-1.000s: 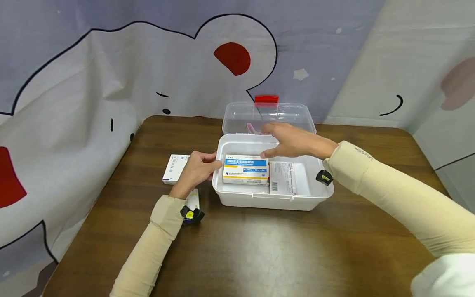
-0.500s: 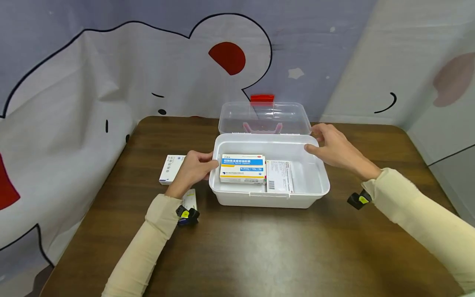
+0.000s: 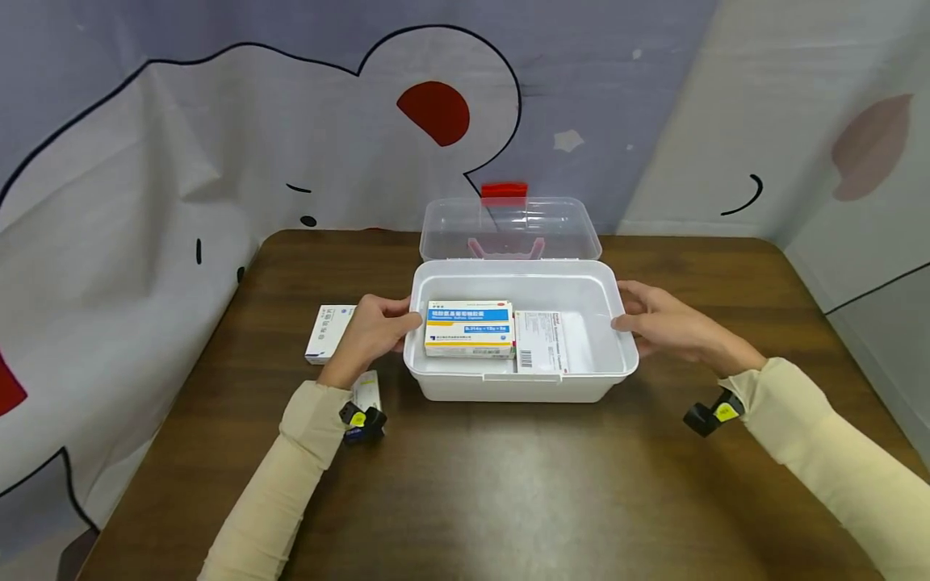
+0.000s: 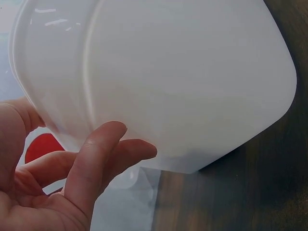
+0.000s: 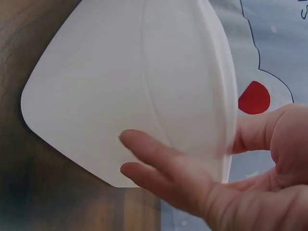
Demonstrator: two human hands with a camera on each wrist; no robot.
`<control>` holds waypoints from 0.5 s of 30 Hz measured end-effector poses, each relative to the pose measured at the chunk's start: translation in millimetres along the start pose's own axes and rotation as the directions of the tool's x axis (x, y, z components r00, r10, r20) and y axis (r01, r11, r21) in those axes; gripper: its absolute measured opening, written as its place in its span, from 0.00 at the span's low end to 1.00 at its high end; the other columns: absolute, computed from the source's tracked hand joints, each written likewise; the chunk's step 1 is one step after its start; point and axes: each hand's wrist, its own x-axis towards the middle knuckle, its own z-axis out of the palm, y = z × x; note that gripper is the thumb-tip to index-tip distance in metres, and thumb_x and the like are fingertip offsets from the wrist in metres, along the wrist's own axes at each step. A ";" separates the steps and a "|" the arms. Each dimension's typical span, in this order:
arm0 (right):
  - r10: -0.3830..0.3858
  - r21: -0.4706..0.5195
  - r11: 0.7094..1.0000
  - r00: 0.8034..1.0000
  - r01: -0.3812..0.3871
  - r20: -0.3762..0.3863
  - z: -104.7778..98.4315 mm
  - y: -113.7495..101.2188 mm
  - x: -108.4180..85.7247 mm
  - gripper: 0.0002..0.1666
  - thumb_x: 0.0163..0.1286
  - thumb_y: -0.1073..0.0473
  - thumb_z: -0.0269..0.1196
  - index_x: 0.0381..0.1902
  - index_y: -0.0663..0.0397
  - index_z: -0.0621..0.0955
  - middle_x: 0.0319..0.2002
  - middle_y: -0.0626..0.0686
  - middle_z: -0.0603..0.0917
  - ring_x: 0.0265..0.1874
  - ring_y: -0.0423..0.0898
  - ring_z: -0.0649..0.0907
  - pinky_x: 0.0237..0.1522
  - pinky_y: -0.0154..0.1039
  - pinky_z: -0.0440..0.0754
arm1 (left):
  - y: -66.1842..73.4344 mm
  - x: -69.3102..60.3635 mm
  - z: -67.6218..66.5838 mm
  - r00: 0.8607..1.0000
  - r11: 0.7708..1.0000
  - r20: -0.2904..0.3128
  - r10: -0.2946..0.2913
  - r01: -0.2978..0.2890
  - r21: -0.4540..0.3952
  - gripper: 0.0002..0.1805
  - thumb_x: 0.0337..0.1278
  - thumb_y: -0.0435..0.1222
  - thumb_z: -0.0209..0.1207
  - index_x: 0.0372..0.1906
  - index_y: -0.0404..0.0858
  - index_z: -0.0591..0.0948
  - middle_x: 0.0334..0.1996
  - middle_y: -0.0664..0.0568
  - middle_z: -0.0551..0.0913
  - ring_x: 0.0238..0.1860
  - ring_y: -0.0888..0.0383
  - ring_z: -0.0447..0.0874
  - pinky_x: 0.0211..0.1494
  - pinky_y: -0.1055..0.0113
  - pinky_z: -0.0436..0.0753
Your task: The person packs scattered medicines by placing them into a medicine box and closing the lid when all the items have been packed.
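Observation:
A white plastic storage box [image 3: 523, 389] stands on the table, its clear lid [image 3: 567, 222] swung back behind it. Inside lie a blue, white and yellow medicine box [image 3: 469, 329] and a white medicine box with a barcode [image 3: 541, 343]. My left hand [image 3: 374, 329] grips the storage box's left end, thumb at the rim; the left wrist view has its fingers [image 4: 98, 159] against the outer wall. On the opposite end my right hand [image 3: 668, 327] holds likewise, thumb at the rim and fingers [image 5: 154, 154] along the wall in the right wrist view.
Left of the storage box, a white medicine box [image 3: 328, 332] lies on the brown table [image 3: 508, 484]. Another small box [image 3: 366, 391] is partly hidden behind my left wrist. A printed curtain [image 3: 291, 137] hangs behind the table.
My right hand has moved from above the storage box's back edge rightward and down to its right end, taking hold there. My left hand stays on the left end.

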 end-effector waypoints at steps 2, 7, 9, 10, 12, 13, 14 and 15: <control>-0.006 0.043 0.999 1.000 0.006 0.003 1.6 2.8 -0.3 0.45 0.66 0.66 0.52 0.71 0.61 0.38 0.58 0.76 0.63 0.43 0.56 0.80 0.37 0.53 0.81 | -0.1 -0.2 -1.0 1.000 1.000 0.001 0.000 0.000 -0.004 0.24 0.50 0.36 0.57 0.56 0.34 0.76 0.43 0.41 0.82 0.32 0.54 0.85 0.31 0.64 0.83; -0.016 0.120 0.993 0.999 0.020 -0.036 3.4 13.5 -0.6 0.44 0.66 0.68 0.52 0.72 0.58 0.42 0.60 0.76 0.63 0.43 0.58 0.80 0.37 0.55 0.80 | -0.1 -0.3 -2.4 1.000 1.000 0.023 0.019 -0.019 0.016 0.24 0.51 0.36 0.58 0.56 0.32 0.75 0.44 0.39 0.82 0.33 0.53 0.85 0.31 0.64 0.83; -0.041 0.102 0.994 0.998 0.046 -0.054 5.4 17.5 -0.2 0.42 0.66 0.69 0.51 0.72 0.58 0.44 0.59 0.76 0.64 0.42 0.57 0.81 0.35 0.54 0.81 | -1.0 0.0 -2.4 0.999 0.999 0.033 0.030 -0.031 0.015 0.24 0.51 0.36 0.57 0.56 0.32 0.75 0.44 0.38 0.82 0.33 0.53 0.85 0.31 0.63 0.83; -0.056 0.077 0.995 0.996 0.061 -0.065 7.0 18.4 0.0 0.41 0.66 0.69 0.50 0.72 0.59 0.45 0.57 0.76 0.66 0.41 0.57 0.81 0.34 0.54 0.81 | -1.6 -0.1 -2.7 0.999 0.999 0.039 0.036 -0.036 -0.001 0.24 0.52 0.35 0.57 0.56 0.31 0.75 0.44 0.38 0.82 0.34 0.51 0.85 0.31 0.63 0.83; -0.091 0.004 0.996 0.991 0.091 -0.094 9.8 19.1 0.1 0.39 0.67 0.69 0.49 0.71 0.61 0.46 0.55 0.77 0.68 0.38 0.56 0.82 0.31 0.51 0.82 | -4.0 0.4 -4.4 0.997 0.998 0.060 0.041 -0.038 -0.045 0.25 0.53 0.36 0.58 0.57 0.31 0.74 0.46 0.37 0.81 0.36 0.48 0.85 0.33 0.62 0.83; -0.104 -0.041 0.994 0.989 0.100 -0.109 10.7 19.4 0.2 0.38 0.66 0.69 0.48 0.71 0.62 0.47 0.54 0.76 0.70 0.36 0.55 0.82 0.29 0.49 0.83 | -4.8 0.8 -5.7 0.996 0.997 0.077 0.035 -0.029 -0.073 0.26 0.53 0.36 0.59 0.58 0.31 0.73 0.47 0.37 0.80 0.37 0.47 0.84 0.34 0.62 0.83; -0.114 -0.082 0.991 0.986 0.105 -0.124 11.8 19.1 0.0 0.38 0.66 0.68 0.47 0.71 0.62 0.47 0.52 0.76 0.71 0.34 0.55 0.83 0.27 0.47 0.83 | -5.8 1.0 -7.2 0.995 0.994 0.096 0.028 -0.017 -0.107 0.27 0.54 0.37 0.59 0.59 0.31 0.72 0.48 0.37 0.80 0.39 0.45 0.84 0.35 0.61 0.83; -0.121 -0.111 0.988 0.983 0.106 -0.136 12.6 18.9 -0.4 0.37 0.66 0.68 0.47 0.71 0.62 0.48 0.51 0.76 0.72 0.33 0.55 0.83 0.25 0.45 0.83 | -6.8 1.1 -8.9 0.993 0.989 0.120 0.022 -0.004 -0.145 0.29 0.53 0.38 0.60 0.60 0.31 0.71 0.49 0.36 0.79 0.41 0.44 0.83 0.36 0.60 0.83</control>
